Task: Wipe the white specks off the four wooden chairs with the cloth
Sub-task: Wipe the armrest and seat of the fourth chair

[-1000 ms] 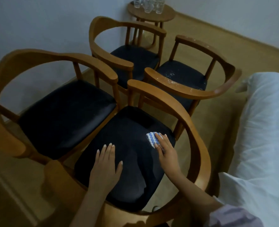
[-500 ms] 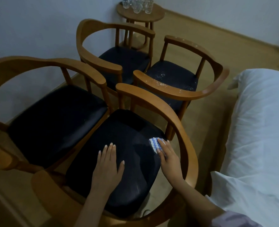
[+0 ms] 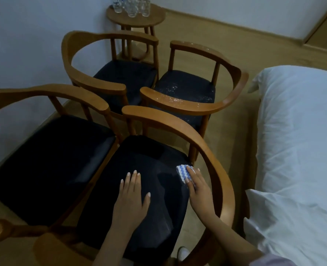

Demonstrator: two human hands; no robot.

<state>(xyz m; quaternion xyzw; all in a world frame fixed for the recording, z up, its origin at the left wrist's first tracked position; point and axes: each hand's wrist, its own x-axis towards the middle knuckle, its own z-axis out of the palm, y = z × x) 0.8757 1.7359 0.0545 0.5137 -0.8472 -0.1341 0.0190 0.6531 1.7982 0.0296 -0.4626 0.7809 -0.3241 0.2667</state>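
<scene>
The right hand point(image 3: 198, 189) lay flat on the blue-and-white cloth point(image 3: 183, 173), fingers straight, pressing it onto the right edge of the dark seat of the near chair point(image 3: 178, 127), lower centre of the frame. The left hand point(image 3: 132, 202) rested flat and spread on the same seat, holding nothing, just left of the cloth. White specks point(image 3: 175, 99) dotted the armrest and seat of the far right chair point(image 3: 233, 89), above centre. A bed point(image 3: 297, 150) filled the right side.
</scene>
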